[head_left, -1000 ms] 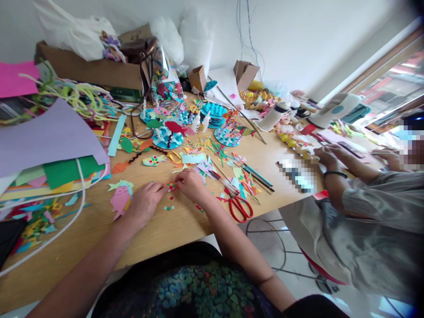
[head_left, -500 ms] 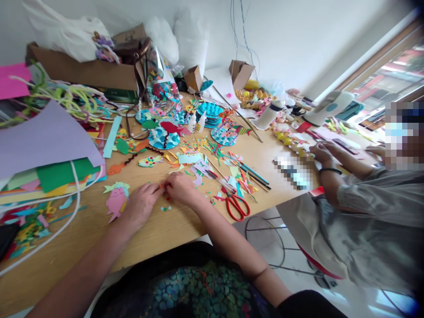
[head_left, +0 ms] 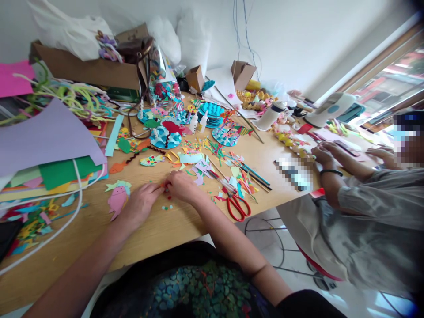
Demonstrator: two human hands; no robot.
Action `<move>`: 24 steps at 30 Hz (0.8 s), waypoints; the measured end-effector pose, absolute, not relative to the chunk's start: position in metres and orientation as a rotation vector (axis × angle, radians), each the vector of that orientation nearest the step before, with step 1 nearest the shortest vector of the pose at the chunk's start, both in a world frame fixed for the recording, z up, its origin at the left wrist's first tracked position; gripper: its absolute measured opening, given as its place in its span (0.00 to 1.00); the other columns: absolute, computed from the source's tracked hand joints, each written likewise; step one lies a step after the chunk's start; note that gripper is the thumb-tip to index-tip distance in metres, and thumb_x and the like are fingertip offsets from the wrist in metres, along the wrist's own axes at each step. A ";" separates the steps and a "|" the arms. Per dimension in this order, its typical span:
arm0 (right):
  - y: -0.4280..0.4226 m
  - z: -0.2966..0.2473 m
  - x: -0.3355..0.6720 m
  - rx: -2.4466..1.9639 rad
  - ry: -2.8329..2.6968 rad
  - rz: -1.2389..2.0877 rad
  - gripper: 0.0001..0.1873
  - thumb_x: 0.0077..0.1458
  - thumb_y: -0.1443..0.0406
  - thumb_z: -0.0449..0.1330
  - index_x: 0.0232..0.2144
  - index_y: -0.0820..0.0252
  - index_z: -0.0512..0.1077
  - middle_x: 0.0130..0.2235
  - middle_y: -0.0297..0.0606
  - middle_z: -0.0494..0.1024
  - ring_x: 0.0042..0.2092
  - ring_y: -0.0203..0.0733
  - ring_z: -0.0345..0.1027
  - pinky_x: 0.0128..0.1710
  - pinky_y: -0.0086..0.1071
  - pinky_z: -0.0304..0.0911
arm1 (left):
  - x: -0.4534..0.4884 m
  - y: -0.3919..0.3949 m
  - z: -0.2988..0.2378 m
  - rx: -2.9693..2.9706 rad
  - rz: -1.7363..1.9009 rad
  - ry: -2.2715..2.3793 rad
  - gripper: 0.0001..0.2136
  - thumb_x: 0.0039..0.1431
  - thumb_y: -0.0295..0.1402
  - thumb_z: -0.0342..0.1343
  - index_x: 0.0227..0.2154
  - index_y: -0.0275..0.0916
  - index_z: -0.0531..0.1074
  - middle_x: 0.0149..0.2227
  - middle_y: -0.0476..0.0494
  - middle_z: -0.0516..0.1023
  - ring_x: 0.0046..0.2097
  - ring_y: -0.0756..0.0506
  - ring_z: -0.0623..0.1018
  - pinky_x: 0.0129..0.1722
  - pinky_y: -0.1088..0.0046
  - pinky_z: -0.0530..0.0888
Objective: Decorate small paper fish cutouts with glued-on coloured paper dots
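Your left hand (head_left: pixel 145 199) and right hand (head_left: pixel 181 185) meet at one orange paper piece (head_left: pixel 162 185) at the tabletop (head_left: pixel 179 225); can't tell if either's clamped, fingers hide it; one pink paper fish (head_left: pixel 117 201) left; one pair of scissors (head_left: pixel 238 207) right; two white bottles (head_left: pixel 193 123) beyond.

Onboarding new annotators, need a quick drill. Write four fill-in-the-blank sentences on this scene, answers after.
1. A small orange paper piece is ____ the left hand and the right hand.
2. The flat pink paper fish lies nearer the ____ hand.
3. The loop-handled scissors have ____ handles.
4. The slim white plastic squeeze bottles number ____.

Missing words: between; left; red; two.
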State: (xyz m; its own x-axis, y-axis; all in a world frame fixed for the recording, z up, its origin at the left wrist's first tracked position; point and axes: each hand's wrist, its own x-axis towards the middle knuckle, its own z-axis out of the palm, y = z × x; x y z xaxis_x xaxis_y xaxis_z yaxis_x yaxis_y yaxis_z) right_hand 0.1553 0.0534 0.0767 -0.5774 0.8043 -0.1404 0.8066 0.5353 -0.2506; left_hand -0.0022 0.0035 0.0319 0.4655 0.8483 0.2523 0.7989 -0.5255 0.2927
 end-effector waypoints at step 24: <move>0.057 0.079 0.153 1.444 2.685 -0.496 0.14 0.48 0.68 0.53 0.35 0.60 0.76 0.39 0.43 0.78 0.41 0.41 0.69 0.35 0.27 0.59 | -0.005 0.001 0.034 2.550 0.580 1.419 0.22 0.51 0.18 0.38 0.44 0.39 0.70 0.42 0.43 0.75 0.45 0.45 0.72 0.46 0.64 0.70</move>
